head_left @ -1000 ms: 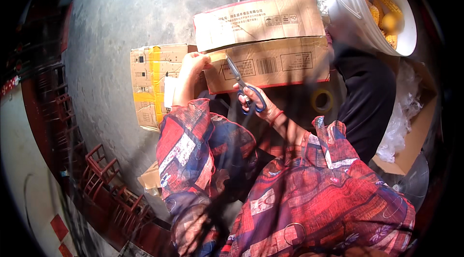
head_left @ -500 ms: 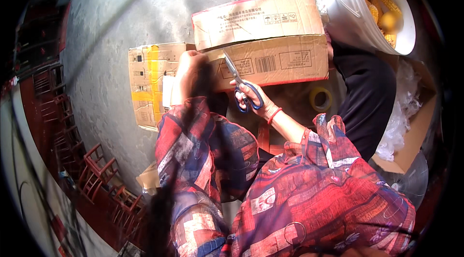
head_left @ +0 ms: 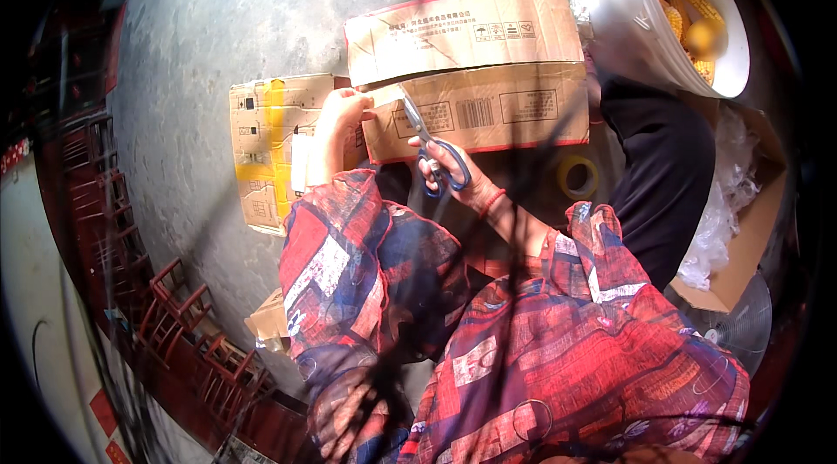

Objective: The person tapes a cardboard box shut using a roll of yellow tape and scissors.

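A brown cardboard box lies folded flat on the grey concrete floor in front of me. My left hand grips its left edge. My right hand holds blue-handled scissors with the blades pointing up into the fold line of the cardboard. A second flattened carton with yellow tape lies to the left, under my left hand. Both my sleeves are red and blue patterned.
A white bucket of corn cobs stands at the upper right. A roll of yellow tape lies by a dark cloth. An open carton with clear plastic sits at the right. Red crates line the lower left.
The scissors have moved slightly up along the cardboard's fold. My left hand stays on the box's left edge.
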